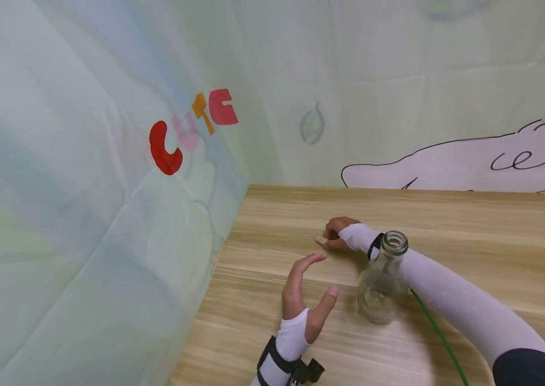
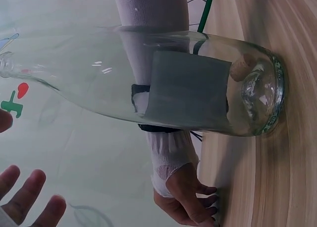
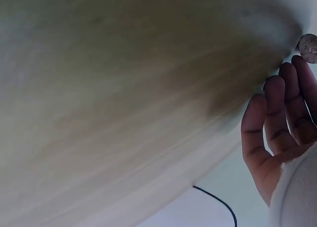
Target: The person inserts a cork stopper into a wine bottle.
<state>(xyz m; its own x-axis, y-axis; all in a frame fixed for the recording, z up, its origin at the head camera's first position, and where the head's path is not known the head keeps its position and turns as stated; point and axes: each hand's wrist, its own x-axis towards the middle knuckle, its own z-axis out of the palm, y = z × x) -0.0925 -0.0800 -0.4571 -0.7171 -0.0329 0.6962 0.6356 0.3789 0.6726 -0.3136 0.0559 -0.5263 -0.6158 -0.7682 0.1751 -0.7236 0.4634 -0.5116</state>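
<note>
Closest to us in the head view is the left hand (image 1: 294, 303), fingers bent loosely and thumb spread wide, nothing held, with a black strap (image 1: 276, 354) round the wrist over a white sleeve. Just beside it is a clear glass bottle (image 1: 379, 297), standing upright on the wood-grain tabletop (image 1: 272, 220). We can look right down its uncovered mouth. The left hand sits apart from the glass. A thin green cord (image 1: 438, 332) runs out from behind the bottle toward us.

From the left wrist we also spot a tan cork-like piece (image 2: 241, 67) through the glass near the base, but we can't tell if it's inside or behind.

The right arm stretches past behind the bottle. Further out, the right hand (image 1: 338, 224) is low over the tabletop with fingers bent, and a small cork (image 3: 308, 48) is right at its fingertips, well left of the bottle. Honestly, we can't tell whether it's actually pinched or just touched.

Way at the back we've got a pale printed sheet (image 1: 60, 161): "CUTE" letters (image 1: 224, 107) on the left side, a leaf (image 1: 312, 126) and a black-outlined drawing (image 1: 446, 161) straight ahead.
</note>
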